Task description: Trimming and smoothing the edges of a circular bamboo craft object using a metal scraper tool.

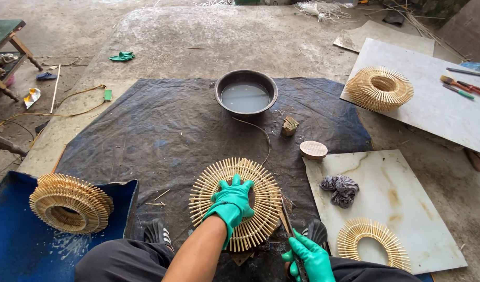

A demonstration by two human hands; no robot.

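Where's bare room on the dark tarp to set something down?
Free: the tarp patch left of the water bowl, above the stick ring under the left hand. Also the marble slab right of the grey rag. Crowded around the right hand.

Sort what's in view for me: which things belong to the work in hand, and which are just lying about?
In hand:
- left hand pressing on the bamboo stick ring
- right hand gripping a thin tool

Lying about:
- bowl of cloudy liquid
- round wooden block
- grey rag
- stacked rings
- brushes
- spare green glove
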